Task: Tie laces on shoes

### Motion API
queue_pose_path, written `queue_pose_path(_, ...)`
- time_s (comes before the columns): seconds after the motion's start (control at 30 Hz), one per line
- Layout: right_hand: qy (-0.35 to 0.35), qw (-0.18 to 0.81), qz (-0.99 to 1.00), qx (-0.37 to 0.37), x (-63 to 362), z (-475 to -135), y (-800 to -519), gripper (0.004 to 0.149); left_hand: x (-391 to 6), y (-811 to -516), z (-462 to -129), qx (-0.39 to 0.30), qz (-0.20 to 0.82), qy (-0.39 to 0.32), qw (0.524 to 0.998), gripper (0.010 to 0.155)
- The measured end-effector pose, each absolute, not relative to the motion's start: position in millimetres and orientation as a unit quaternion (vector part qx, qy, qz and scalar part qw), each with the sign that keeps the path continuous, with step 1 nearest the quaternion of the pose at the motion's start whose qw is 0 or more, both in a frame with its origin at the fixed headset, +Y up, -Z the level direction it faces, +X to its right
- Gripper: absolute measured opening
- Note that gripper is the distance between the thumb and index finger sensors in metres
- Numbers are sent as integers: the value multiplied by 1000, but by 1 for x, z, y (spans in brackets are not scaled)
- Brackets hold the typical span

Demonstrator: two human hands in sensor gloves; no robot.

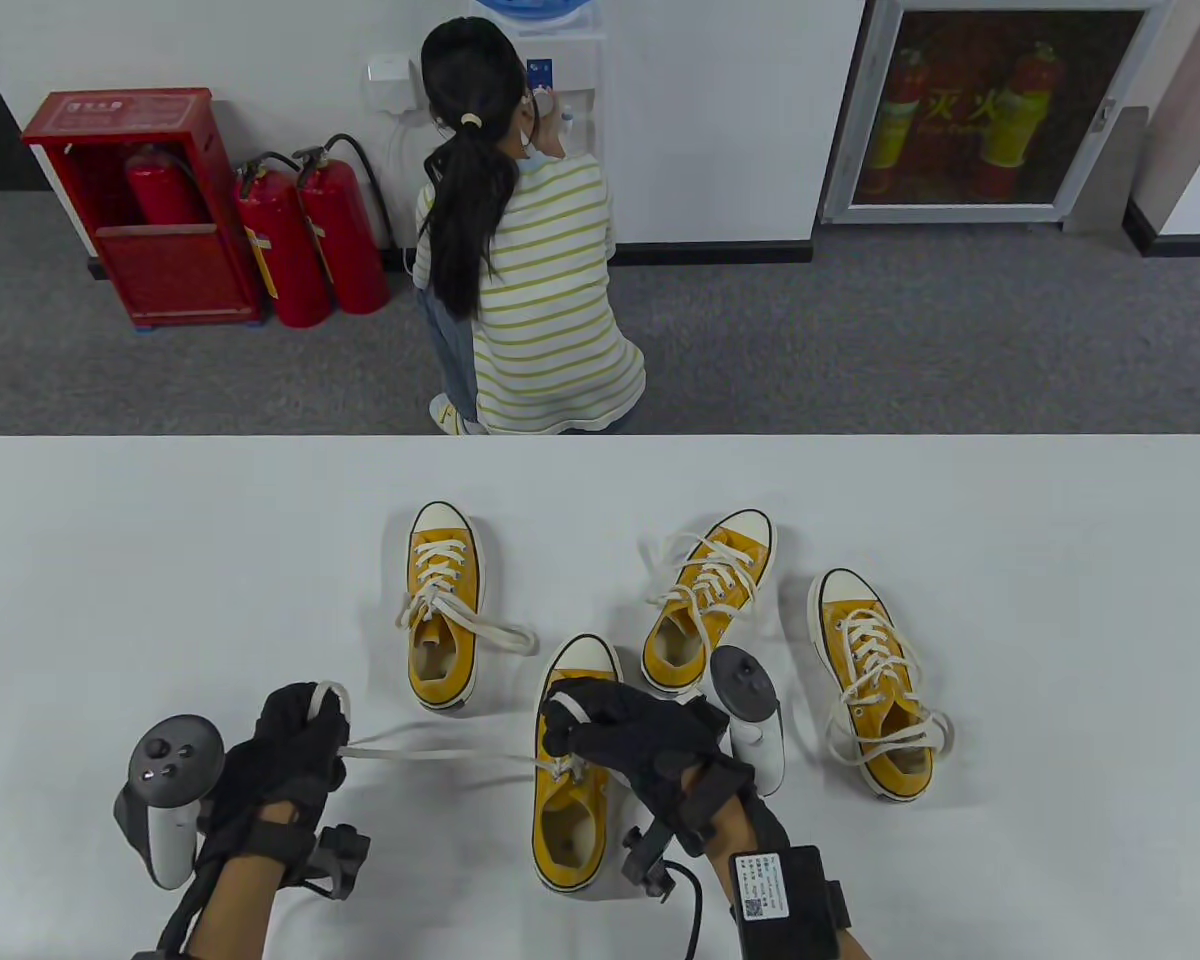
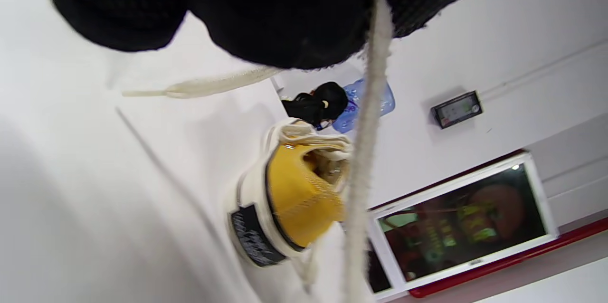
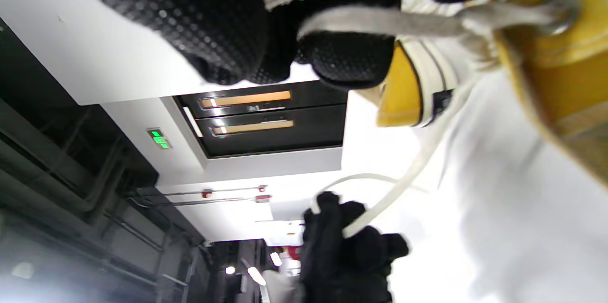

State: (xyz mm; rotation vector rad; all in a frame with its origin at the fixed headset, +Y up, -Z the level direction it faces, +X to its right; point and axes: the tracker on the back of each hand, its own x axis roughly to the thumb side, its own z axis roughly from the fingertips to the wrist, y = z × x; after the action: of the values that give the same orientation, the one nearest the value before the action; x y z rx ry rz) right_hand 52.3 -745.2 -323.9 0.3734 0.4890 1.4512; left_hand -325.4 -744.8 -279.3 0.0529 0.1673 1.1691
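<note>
Several yellow canvas sneakers lie on the white table (image 1: 160,560). The nearest sneaker (image 1: 567,815) points away from me. My left hand (image 1: 305,725) grips one cream lace (image 1: 440,752), which runs taut from the shoe's eyelets out to the left. In the left wrist view that lace (image 2: 365,151) hangs from the gloved fingers (image 2: 266,13). My right hand (image 1: 600,725) hovers over the sneaker's tongue and pinches the other lace end (image 1: 563,712). In the right wrist view its fingers (image 3: 351,56) hold a lace (image 3: 380,22) beside the shoe (image 3: 560,65), with my left hand (image 3: 346,250) beyond.
Three more yellow sneakers lie farther back: one at the left (image 1: 445,610), one in the middle (image 1: 705,600), one at the right (image 1: 875,680), all with loose laces. A person (image 1: 535,290) crouches beyond the table's far edge. Red fire extinguishers (image 1: 310,240) stand by the wall.
</note>
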Motion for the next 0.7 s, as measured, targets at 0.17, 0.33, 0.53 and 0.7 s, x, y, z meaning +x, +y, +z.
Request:
queue_pose_path(0.17, 185, 655, 719, 145, 52, -321, -747, 47, -311, -730, -279, 34, 585, 46, 809, 42)
queue_pose_path(0.33, 129, 588, 786, 140, 45, -315, -740, 45, -286, -699, -279, 17, 622, -15, 783, 42)
queue_pose_path(0.53, 104, 502, 843, 162, 29, -305, -732, 48, -256, -669, -279, 9, 634, -64, 771, 42)
queue_pose_path(0.7, 76, 458, 870, 163, 24, -300, -728, 54, -226, -655, -281, -13, 654, -107, 749, 42)
